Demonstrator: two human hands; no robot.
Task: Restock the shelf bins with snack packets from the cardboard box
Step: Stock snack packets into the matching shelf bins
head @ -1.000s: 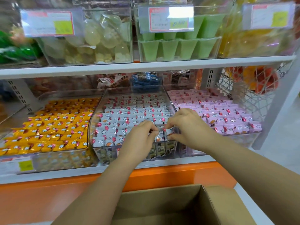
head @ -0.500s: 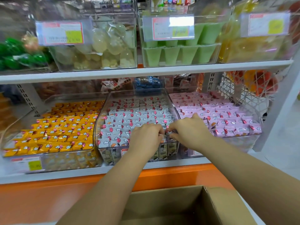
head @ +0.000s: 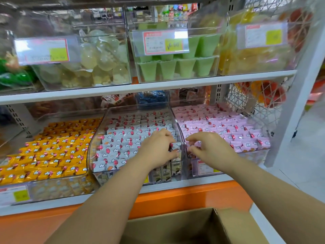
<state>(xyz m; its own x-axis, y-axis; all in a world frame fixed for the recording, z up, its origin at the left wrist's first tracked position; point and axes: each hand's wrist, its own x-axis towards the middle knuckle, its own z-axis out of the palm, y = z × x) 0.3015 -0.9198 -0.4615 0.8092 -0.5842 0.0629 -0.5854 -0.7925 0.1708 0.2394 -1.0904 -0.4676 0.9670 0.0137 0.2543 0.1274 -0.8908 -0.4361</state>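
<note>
Here: left hand [head: 158, 149] fingers pinch white packets [head: 123, 147] at the four o'clock corner of middle bin [head: 95, 143], squaring the row, I judge; right hand [head: 211, 147] fingers loosely curled, seemingly empty. Below, cardboard box [head: 193, 226] at six o'clock.

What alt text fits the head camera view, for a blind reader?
Two hands work at clear shelf bins: the left hand grips white packets in the middle bin, the right hand hovers open over pink packets. Yellow packets lie left; a cardboard box waits below.
</note>
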